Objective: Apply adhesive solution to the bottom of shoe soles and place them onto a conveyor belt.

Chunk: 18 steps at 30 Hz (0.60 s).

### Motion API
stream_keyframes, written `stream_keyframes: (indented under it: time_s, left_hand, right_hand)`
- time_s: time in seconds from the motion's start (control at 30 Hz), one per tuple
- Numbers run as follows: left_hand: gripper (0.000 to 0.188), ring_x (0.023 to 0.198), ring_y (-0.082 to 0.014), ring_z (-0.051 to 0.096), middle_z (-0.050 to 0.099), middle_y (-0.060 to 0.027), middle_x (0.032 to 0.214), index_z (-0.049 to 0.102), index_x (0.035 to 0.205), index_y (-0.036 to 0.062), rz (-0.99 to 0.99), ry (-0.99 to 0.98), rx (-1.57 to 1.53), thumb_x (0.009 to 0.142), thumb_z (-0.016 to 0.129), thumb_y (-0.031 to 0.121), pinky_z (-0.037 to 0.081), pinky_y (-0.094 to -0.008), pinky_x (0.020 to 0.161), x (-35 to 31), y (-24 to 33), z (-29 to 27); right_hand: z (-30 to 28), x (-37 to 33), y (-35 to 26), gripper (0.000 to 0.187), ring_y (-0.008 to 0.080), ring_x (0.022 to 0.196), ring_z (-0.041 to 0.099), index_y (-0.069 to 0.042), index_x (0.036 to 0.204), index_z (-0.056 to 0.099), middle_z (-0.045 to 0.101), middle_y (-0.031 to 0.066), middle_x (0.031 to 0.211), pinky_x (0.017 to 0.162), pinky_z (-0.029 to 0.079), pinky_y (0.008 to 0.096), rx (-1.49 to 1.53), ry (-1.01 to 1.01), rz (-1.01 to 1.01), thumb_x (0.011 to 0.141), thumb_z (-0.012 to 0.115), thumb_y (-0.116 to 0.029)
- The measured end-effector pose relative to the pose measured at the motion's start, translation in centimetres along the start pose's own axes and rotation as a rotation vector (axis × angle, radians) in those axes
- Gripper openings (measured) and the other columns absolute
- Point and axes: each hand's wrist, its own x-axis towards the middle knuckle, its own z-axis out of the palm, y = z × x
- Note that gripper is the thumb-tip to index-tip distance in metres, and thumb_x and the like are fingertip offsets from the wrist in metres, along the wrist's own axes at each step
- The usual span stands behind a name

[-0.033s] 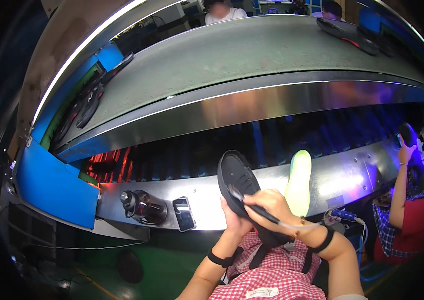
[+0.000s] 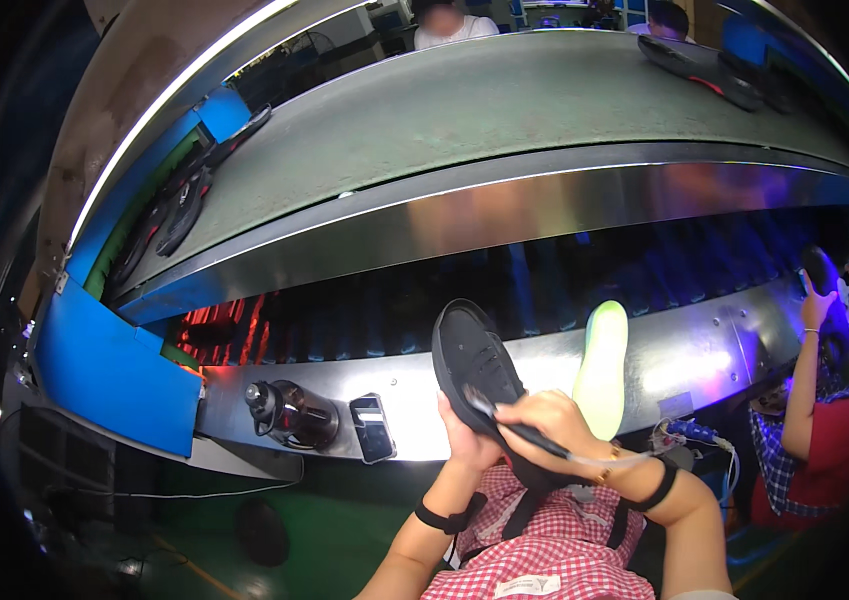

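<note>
— What have you got in the head view?

— Low centre of the frame: my left hand (image 2: 464, 440) props up a black shoe sole (image 2: 474, 365), fingers wrapped behind its lower end, so the tread side faces me. My right hand (image 2: 544, 420) is closed around a thin dark pen-like tool (image 2: 524, 435) whose tip touches the sole's lower half; a pale cord trails from it toward the right.

— How would you say the sole handles?

— Light, I'd judge, and rubbery — stiff enough to stand up from one end, yet likely to flex if pinched mid-length. The heel end, where the left hand has it, looks the surest hold.

— Around it?

— Just right of it a pale green sole (image 2: 602, 370) leans on the shiny metal worktop (image 2: 704, 350). Lower left lie a dark bottle (image 2: 289, 412) and a phone (image 2: 372, 428). At the right edge another person (image 2: 814, 440) lifts a dark sole.
</note>
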Motion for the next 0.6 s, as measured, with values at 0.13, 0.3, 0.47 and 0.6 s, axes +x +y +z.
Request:
stream_keyframes:
  time_s: [0.13,0.3,0.47,0.6]
  left_hand:
    - [0.099,0.119,-0.0397,0.050,0.048,-0.0235,0.135,0.035,0.143,0.0054,-0.098,-0.213,0.004,0.082,0.017,0.081,0.038,-0.0520,0.104,-0.1,3.2,-1.3]
    - [0.104,0.127,-0.0398,0.043,0.040,-0.0246,0.141,0.032,0.145,0.0061,-0.201,-0.294,-0.049,0.078,0.016,0.085,0.035,-0.0524,0.107,-1.7,1.8,-0.1]
    - [0.092,0.129,-0.0331,0.044,0.041,-0.0153,0.144,0.035,0.143,0.0089,-0.304,-0.367,-0.503,0.084,0.024,0.078,0.036,-0.0488,0.108,-2.0,0.1,1.8]
    - [0.088,0.122,-0.0320,0.050,0.047,-0.0155,0.138,0.038,0.141,0.0073,-0.124,-0.225,-0.014,0.086,0.026,0.075,0.039,-0.0477,0.105,-2.4,1.1,1.8]
  right_hand:
    - [-2.7,-3.0,-0.6,0.022,0.0248,0.077,0.066,-0.006,0.095,0.072,0.069,0.0108,0.084,0.071,0.049,0.0344,0.193,-0.363,0.064,0.074,0.071,-0.014]
    - [-5.6,-0.3,-1.2,0.025,0.0136,0.082,0.067,-0.004,0.102,0.071,0.071,0.0110,0.088,0.074,0.053,0.0270,0.443,-0.247,0.360,0.079,0.072,-0.013]
    - [-4.4,3.0,-2.2,0.024,0.0185,0.082,0.066,-0.003,0.100,0.072,0.070,0.0107,0.087,0.075,0.051,0.0299,0.360,0.011,0.154,0.076,0.073,-0.006]
    - [-4.3,1.8,-3.1,0.022,0.0214,0.081,0.065,-0.004,0.098,0.072,0.070,0.0110,0.088,0.074,0.051,0.0297,0.503,-0.269,-0.084,0.076,0.072,-0.003]
